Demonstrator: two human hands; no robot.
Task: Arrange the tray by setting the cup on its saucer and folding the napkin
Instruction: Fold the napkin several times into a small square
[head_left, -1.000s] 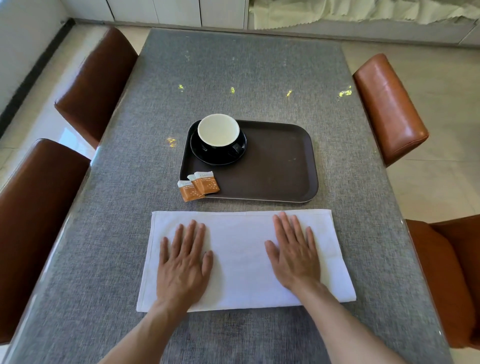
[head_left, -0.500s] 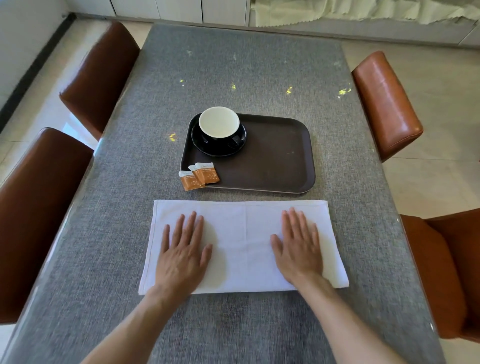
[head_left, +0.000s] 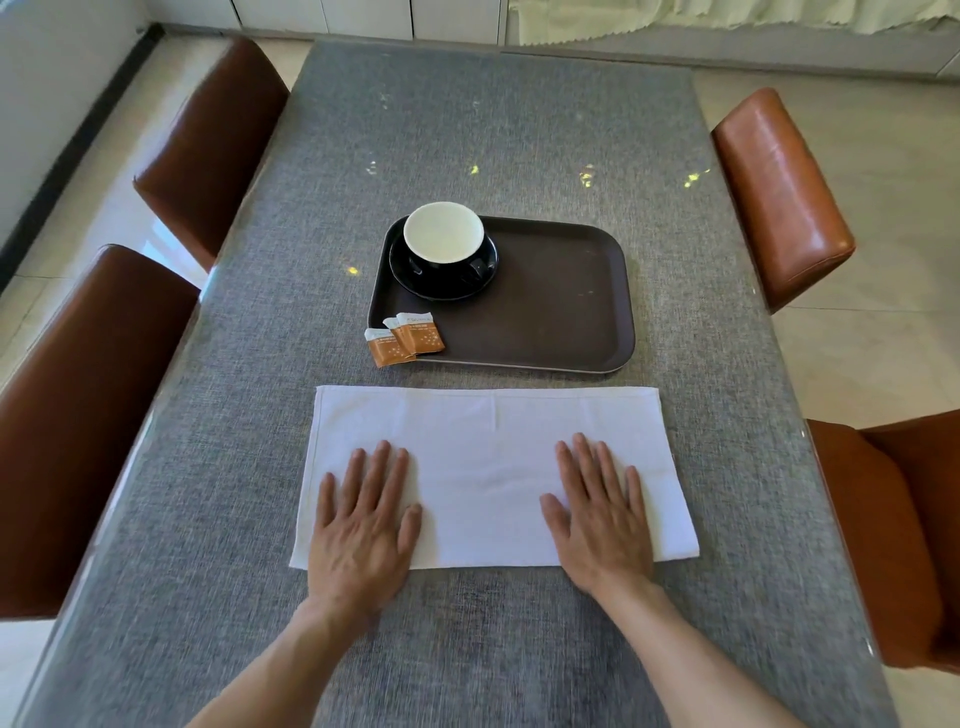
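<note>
Two brown chairs (head_left: 93, 415) sit along the left side of the grey table (head_left: 260, 467). My left hand (head_left: 363, 525) is flat, palm down, fingers spread a bit, pressing on the left part of the white napkin (head_left: 488, 457), not holding anything. The napkin is laid out as a long rectangle on the table right in front of me, with a faint crease down its middle, just near of the tray and not touching it. Two little orange packets (head_left: 402, 340) sit at the tray's near left corner, overlapping each other, one half off the edge onto the table. Behind them the cup (head_left: 444, 239), black outside and white inside, stands upright on its black saucer (head_left: 441, 280) in the far left corner of the dark brown tray (head_left: 561, 312). The rest of the tray is bare. My right hand (head_left: 602, 514) is flat on the right part of the napkin, same deal, open and gripping nothing. Two more chairs (head_left: 779, 197) on the right.
</note>
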